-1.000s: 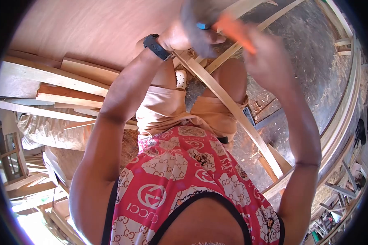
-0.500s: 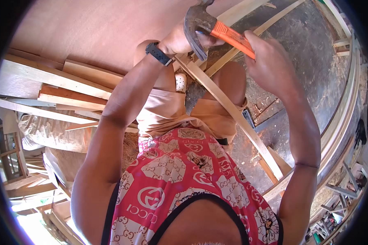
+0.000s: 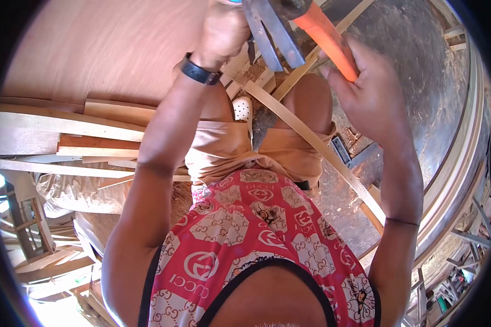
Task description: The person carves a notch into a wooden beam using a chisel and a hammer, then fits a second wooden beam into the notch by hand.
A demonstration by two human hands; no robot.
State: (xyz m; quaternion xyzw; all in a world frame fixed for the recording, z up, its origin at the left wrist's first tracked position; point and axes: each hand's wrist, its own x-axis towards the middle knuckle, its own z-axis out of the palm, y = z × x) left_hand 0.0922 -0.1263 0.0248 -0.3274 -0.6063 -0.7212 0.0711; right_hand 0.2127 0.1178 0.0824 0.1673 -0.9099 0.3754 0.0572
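Observation:
My right hand (image 3: 368, 90) is closed round the orange handle of a claw hammer (image 3: 333, 41). The hammer's forked claw points down toward me, close beside my left hand (image 3: 223, 30); its top is cut off by the frame edge. My left hand is a fist with a dark watch at the wrist. A bit of blue shows at the top of this fist and dark metal below it, but what it holds I cannot make out. Between my legs a narrow wooden strip (image 3: 316, 141) slants down to the right.
A large smooth wooden panel (image 3: 109, 49) rises at the upper left. Stacked planks (image 3: 76, 122) lie at my left. Sawdust and shavings cover the dark floor (image 3: 414, 71). A small dark metal-edged object (image 3: 341, 150) lies by my right knee. Long curved-looking boards (image 3: 463, 147) run along the right.
Both hands and the hammer have shifted upward in view. The hammer has turned, its claw now facing me, and my left fist shows more clearly beside it.

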